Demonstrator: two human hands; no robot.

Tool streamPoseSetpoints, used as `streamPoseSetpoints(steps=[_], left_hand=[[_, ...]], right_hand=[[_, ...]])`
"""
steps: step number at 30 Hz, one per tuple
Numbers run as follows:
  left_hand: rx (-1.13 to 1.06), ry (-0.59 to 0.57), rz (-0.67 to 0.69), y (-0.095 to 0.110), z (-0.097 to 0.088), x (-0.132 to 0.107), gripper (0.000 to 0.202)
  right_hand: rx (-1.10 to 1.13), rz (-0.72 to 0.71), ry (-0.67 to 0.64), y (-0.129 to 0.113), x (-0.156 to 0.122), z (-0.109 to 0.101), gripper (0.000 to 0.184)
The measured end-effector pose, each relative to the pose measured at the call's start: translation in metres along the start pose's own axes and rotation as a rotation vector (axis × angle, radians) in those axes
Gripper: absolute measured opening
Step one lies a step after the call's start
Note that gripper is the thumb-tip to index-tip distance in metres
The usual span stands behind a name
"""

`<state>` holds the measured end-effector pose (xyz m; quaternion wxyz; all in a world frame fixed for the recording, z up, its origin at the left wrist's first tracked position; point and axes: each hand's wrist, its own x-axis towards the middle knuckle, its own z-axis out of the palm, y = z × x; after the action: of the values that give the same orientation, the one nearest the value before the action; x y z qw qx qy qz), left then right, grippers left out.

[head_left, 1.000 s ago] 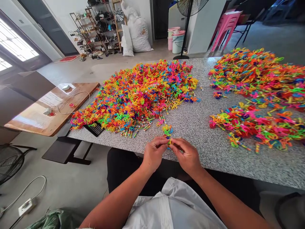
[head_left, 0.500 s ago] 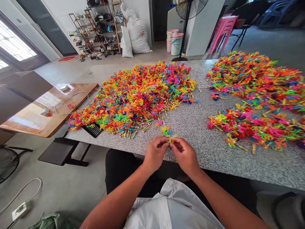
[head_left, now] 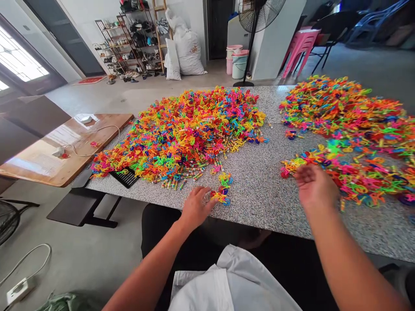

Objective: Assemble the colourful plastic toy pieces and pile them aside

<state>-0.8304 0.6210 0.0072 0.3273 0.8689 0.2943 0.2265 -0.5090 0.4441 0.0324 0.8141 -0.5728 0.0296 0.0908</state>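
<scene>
A big heap of bright plastic loop pieces (head_left: 191,129) covers the middle of the speckled stone table (head_left: 259,190). My left hand (head_left: 194,206) rests near the front edge, fingers loosely spread and reaching to a small cluster of coloured pieces (head_left: 222,195) just right of it. My right hand (head_left: 315,186) hovers open over the table, blurred by motion, at the near edge of a smaller spread of pieces (head_left: 350,175) on the right. Nothing shows in either hand.
A second large heap (head_left: 340,108) lies at the far right. A black comb-like tray (head_left: 125,176) pokes out under the main heap's left edge. A wooden side table (head_left: 61,151) with a cable stands left. A standing fan (head_left: 256,26), buckets and shoe racks are behind.
My hands were together pinching a small piece at the front edge. They have parted: the right swung out to the right-hand pile, the left dropped to the small cluster.
</scene>
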Motion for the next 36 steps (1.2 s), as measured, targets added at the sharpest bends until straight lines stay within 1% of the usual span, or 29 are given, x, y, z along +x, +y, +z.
streamPoseSetpoints(steps=[1, 2, 3, 4, 6, 7, 8, 9, 10, 13, 15, 16, 17, 18, 21, 22, 23, 24, 25, 26, 28, 29, 30, 31, 34, 36], left_hand=[[-0.018, -0.012, 0.002, 0.002, 0.006, -0.002, 0.044], [-0.037, -0.024, 0.004, 0.004, 0.012, -0.003, 0.047], [-0.056, -0.038, 0.007, 0.006, 0.017, -0.003, 0.046], [-0.074, -0.050, 0.011, 0.008, 0.023, -0.001, 0.039], [-0.119, -0.060, 0.008, 0.007, 0.029, 0.005, 0.018], [-0.151, -0.051, -0.012, 0.004, 0.030, 0.008, 0.010], [-0.191, -0.026, -0.052, 0.001, 0.030, 0.011, 0.008], [-0.240, 0.001, -0.113, -0.003, 0.028, 0.013, 0.012], [-0.308, 0.021, -0.188, -0.007, 0.025, 0.015, 0.018], [-0.650, 0.037, -0.420, -0.019, 0.010, 0.018, 0.034], [-0.908, 0.025, -0.522, -0.025, -0.001, 0.018, 0.041], [-1.012, 0.020, -0.558, -0.027, -0.006, 0.017, 0.043], [-1.090, 0.009, -0.586, -0.028, -0.010, 0.016, 0.045], [-1.146, -0.006, -0.605, -0.029, -0.013, 0.015, 0.046], [-1.235, -0.032, -0.606, -0.031, -0.016, 0.012, 0.046], [-1.252, -0.028, -0.597, -0.031, -0.016, 0.011, 0.045], [-1.267, -0.021, -0.591, -0.031, -0.015, 0.011, 0.043], [-1.279, -0.017, -0.591, -0.030, -0.014, 0.010, 0.042], [-1.292, -0.015, -0.596, -0.030, -0.013, 0.010, 0.041], [-1.305, -0.012, -0.608, -0.029, -0.012, 0.010, 0.041], [-1.342, 0.000, -0.645, -0.027, -0.011, 0.009, 0.040], [-1.367, 0.006, -0.663, -0.026, -0.011, 0.009, 0.038], [-1.393, 0.007, -0.679, -0.024, -0.011, 0.009, 0.036], [-1.414, 0.000, -0.693, -0.023, -0.012, 0.008, 0.033], [-1.422, -0.040, -0.730, -0.015, -0.015, 0.008, 0.026], [-1.397, -0.034, -0.750, -0.008, -0.017, 0.008, 0.026]], right_hand=[[-0.144, 0.010, -0.119, 0.010, -0.010, 0.001, 0.007], [-0.323, 0.012, -0.267, 0.022, -0.025, 0.003, 0.012], [-0.497, 0.024, -0.452, 0.036, -0.042, 0.007, 0.016], [-0.638, 0.005, -0.621, 0.050, -0.059, 0.012, 0.017], [-0.794, -0.193, -0.837, 0.074, -0.087, 0.025, 0.017], [-0.841, -0.314, -0.911, 0.082, -0.097, 0.032, 0.019], [-0.876, -0.425, -0.964, 0.088, -0.103, 0.039, 0.020], [-0.912, -0.510, -1.009, 0.092, -0.107, 0.045, 0.022], [-0.952, -0.564, -1.039, 0.095, -0.108, 0.051, 0.024], [-1.034, -0.616, -1.072, 0.096, -0.107, 0.066, 0.024], [-0.994, -0.606, -1.067, 0.096, -0.111, 0.075, 0.024], [-0.943, -0.571, -1.073, 0.096, -0.114, 0.080, 0.024], [-0.878, -0.499, -1.091, 0.096, -0.119, 0.085, 0.024], [-0.807, -0.387, -1.120, 0.097, -0.124, 0.089, 0.025], [-0.613, 0.004, -1.208, 0.101, -0.144, 0.101, 0.030], [-0.568, 0.087, -1.218, 0.102, -0.150, 0.104, 0.029], [-0.540, 0.135, -1.214, 0.103, -0.155, 0.106, 0.026], [-0.532, 0.148, -1.188, 0.103, -0.160, 0.108, 0.023], [-0.544, 0.123, -1.141, 0.103, -0.164, 0.109, 0.020], [-0.567, 0.062, -1.087, 0.103, -0.167, 0.110, 0.018], [-0.610, -0.120, -0.995, 0.101, -0.171, 0.110, 0.014], [-0.614, -0.188, -0.976, 0.100, -0.171, 0.109, 0.013], [-0.601, -0.205, -0.979, 0.100, -0.171, 0.107, 0.014], [-0.577, -0.168, -0.996, 0.100, -0.169, 0.106, 0.016], [-0.503, 0.045, -1.027, 0.104, -0.162, 0.098, 0.022], [-0.471, 0.126, -1.033, 0.108, -0.156, 0.093, 0.025]])
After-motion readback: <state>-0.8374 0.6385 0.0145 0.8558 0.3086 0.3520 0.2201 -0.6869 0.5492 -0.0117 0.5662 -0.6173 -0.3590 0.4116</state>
